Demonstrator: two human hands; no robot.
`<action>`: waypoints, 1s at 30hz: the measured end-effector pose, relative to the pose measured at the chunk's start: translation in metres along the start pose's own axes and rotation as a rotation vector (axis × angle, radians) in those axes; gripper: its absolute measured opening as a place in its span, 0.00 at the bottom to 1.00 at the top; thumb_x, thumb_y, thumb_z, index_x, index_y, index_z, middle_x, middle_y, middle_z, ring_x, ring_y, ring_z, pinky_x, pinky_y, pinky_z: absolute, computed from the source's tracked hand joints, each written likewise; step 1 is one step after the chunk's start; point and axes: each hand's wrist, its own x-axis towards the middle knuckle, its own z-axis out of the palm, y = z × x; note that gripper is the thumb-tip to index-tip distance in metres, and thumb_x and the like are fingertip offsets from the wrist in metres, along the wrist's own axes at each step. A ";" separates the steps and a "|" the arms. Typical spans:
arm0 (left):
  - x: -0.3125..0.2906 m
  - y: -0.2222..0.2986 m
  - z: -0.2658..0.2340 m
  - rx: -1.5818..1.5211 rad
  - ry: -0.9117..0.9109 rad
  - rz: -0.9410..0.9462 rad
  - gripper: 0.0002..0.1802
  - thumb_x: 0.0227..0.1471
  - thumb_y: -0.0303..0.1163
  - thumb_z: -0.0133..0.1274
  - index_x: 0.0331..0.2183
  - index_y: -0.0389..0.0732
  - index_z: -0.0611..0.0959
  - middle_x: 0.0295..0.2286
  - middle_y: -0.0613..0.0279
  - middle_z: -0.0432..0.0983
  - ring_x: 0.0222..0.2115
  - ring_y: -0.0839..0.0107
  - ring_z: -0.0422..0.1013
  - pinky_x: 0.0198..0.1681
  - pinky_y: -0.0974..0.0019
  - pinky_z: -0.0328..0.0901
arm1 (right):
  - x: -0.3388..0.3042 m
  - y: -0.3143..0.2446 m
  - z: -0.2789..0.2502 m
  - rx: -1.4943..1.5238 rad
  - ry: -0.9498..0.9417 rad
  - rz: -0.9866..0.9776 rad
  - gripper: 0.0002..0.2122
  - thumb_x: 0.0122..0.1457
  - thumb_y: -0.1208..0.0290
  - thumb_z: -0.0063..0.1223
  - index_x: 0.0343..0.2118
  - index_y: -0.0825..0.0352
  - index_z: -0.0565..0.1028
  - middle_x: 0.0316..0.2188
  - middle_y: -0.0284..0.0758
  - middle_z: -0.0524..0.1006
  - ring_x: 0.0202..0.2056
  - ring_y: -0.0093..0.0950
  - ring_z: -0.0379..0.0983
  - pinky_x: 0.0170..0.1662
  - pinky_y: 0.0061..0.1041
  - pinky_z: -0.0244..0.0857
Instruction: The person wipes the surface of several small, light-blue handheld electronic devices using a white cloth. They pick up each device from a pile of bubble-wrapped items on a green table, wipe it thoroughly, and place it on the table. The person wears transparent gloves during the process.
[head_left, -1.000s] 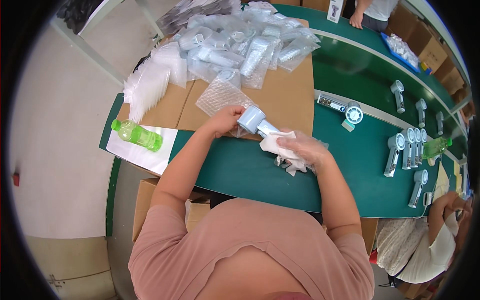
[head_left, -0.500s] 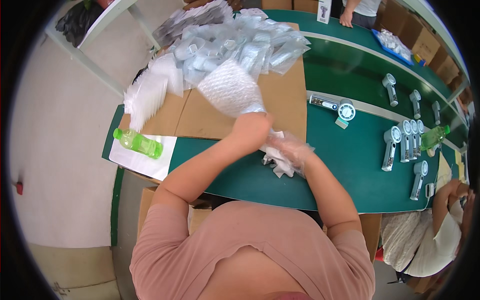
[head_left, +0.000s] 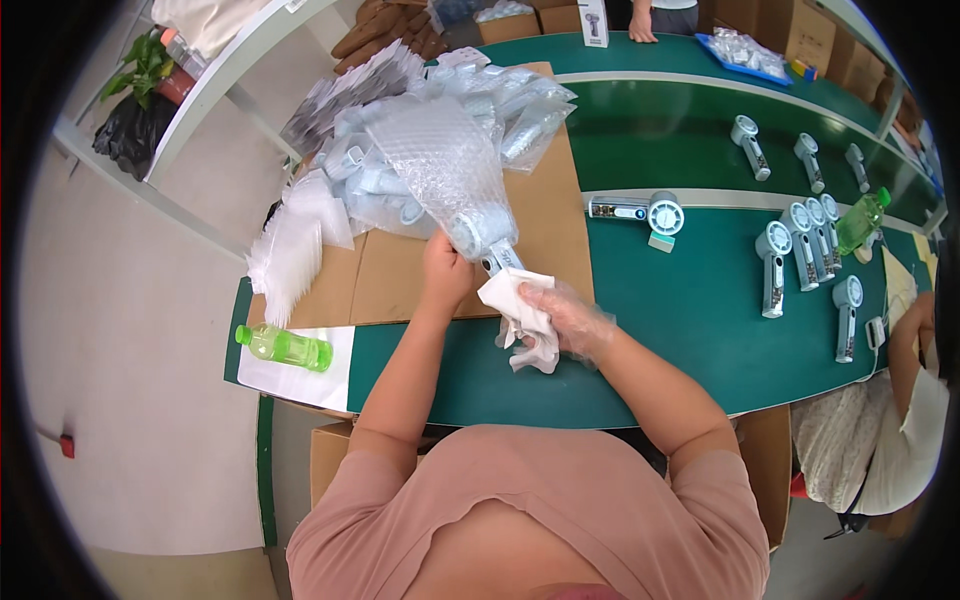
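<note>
A light-blue handheld fan (head_left: pixel 503 258) is partly inside a clear bubble-wrap bag (head_left: pixel 435 150), its round head in the bag's mouth and its handle sticking out toward me. My left hand (head_left: pixel 446 272) is closed on the near left edge of the bag, beside the fan head. My right hand (head_left: pixel 568 318) wears a loose transparent plastic glove. It grips a crumpled white cloth (head_left: pixel 524 320) that covers the end of the fan's handle; the cloth hides how far the fingers reach round it.
Bagged fans (head_left: pixel 385 180) pile up on flat cardboard (head_left: pixel 390 285), beside white sleeves (head_left: pixel 292 240). A green bottle (head_left: pixel 290 347) lies at left. Another fan (head_left: pixel 640 210) and several more (head_left: pixel 775 265) lie at right. A co-worker (head_left: pixel 880 430) sits at the right edge.
The fan head has gone into the bag's mouth. My left hand has shifted left along the bag, and the right hand with the cloth now shows at the handle. The view has turned slightly.
</note>
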 end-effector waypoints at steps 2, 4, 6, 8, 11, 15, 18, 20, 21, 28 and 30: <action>0.000 0.014 0.004 -0.064 -0.024 -0.070 0.11 0.52 0.24 0.50 0.39 0.33 0.80 0.35 0.57 0.80 0.35 0.70 0.75 0.37 0.64 0.68 | -0.003 -0.002 0.000 0.065 -0.053 -0.008 0.19 0.65 0.57 0.45 0.48 0.69 0.69 0.28 0.37 0.75 0.22 0.23 0.71 0.23 0.20 0.68; -0.016 -0.017 0.006 -0.129 -0.184 -0.343 0.12 0.54 0.25 0.51 0.41 0.34 0.79 0.36 0.59 0.79 0.37 0.70 0.74 0.40 0.65 0.68 | 0.005 0.009 -0.005 0.096 0.053 -0.012 0.19 0.65 0.56 0.46 0.48 0.68 0.69 0.28 0.37 0.75 0.22 0.24 0.72 0.23 0.22 0.69; -0.014 0.043 0.031 0.207 -0.341 -0.550 0.09 0.55 0.26 0.49 0.36 0.34 0.80 0.31 0.58 0.80 0.33 0.71 0.75 0.35 0.66 0.68 | 0.010 0.016 -0.017 0.146 0.165 -0.043 0.19 0.64 0.56 0.47 0.48 0.67 0.69 0.28 0.37 0.75 0.22 0.24 0.71 0.22 0.24 0.69; -0.022 0.023 0.028 -0.118 -0.318 -0.651 0.09 0.54 0.28 0.51 0.37 0.36 0.80 0.29 0.61 0.78 0.31 0.73 0.73 0.32 0.66 0.67 | 0.014 0.012 -0.015 0.190 0.221 -0.068 0.19 0.64 0.55 0.48 0.48 0.66 0.69 0.29 0.36 0.75 0.22 0.24 0.71 0.21 0.26 0.69; -0.039 0.006 0.021 0.060 -0.101 -0.482 0.08 0.54 0.29 0.51 0.36 0.37 0.79 0.24 0.64 0.74 0.27 0.72 0.71 0.30 0.64 0.66 | 0.007 0.001 0.002 -0.029 0.305 0.031 0.19 0.63 0.56 0.48 0.48 0.66 0.70 0.28 0.35 0.75 0.21 0.24 0.70 0.20 0.28 0.69; -0.020 0.054 0.015 0.480 0.023 -0.056 0.06 0.54 0.29 0.51 0.33 0.38 0.77 0.21 0.58 0.71 0.24 0.60 0.69 0.29 0.59 0.66 | 0.006 -0.011 0.002 -0.331 0.326 0.224 0.18 0.61 0.57 0.51 0.46 0.66 0.71 0.27 0.35 0.75 0.26 0.25 0.74 0.24 0.28 0.71; -0.013 0.044 0.007 0.625 -0.263 0.183 0.05 0.53 0.29 0.52 0.31 0.38 0.76 0.24 0.50 0.73 0.26 0.48 0.70 0.29 0.55 0.66 | 0.002 -0.012 -0.005 -0.731 0.201 0.205 0.21 0.59 0.56 0.52 0.48 0.68 0.69 0.33 0.37 0.76 0.30 0.26 0.76 0.27 0.29 0.72; -0.017 0.058 0.010 0.527 -0.291 0.020 0.04 0.53 0.29 0.51 0.32 0.39 0.76 0.25 0.49 0.74 0.27 0.47 0.70 0.30 0.53 0.65 | -0.014 -0.040 0.022 -0.946 0.163 0.173 0.23 0.58 0.58 0.55 0.52 0.68 0.68 0.37 0.37 0.77 0.31 0.24 0.76 0.32 0.26 0.73; -0.019 0.063 0.008 0.477 -0.296 -0.064 0.04 0.54 0.28 0.51 0.32 0.39 0.76 0.26 0.48 0.75 0.28 0.46 0.70 0.30 0.53 0.65 | -0.012 -0.041 0.024 -0.876 0.135 0.193 0.25 0.57 0.58 0.56 0.52 0.68 0.69 0.38 0.38 0.77 0.34 0.26 0.76 0.37 0.26 0.70; -0.022 0.036 -0.010 0.136 -0.297 -0.327 0.12 0.50 0.22 0.54 0.40 0.37 0.75 0.27 0.55 0.72 0.25 0.63 0.71 0.30 0.61 0.66 | -0.008 -0.013 0.025 -0.501 0.228 0.158 0.24 0.59 0.64 0.56 0.56 0.67 0.65 0.36 0.38 0.78 0.33 0.25 0.76 0.24 0.26 0.74; -0.025 0.038 -0.013 0.281 -0.248 -0.160 0.16 0.48 0.21 0.53 0.42 0.37 0.75 0.32 0.55 0.71 0.29 0.64 0.69 0.33 0.63 0.66 | 0.009 0.008 0.002 -0.342 0.144 0.095 0.22 0.61 0.64 0.54 0.54 0.68 0.66 0.35 0.37 0.77 0.31 0.25 0.76 0.26 0.27 0.74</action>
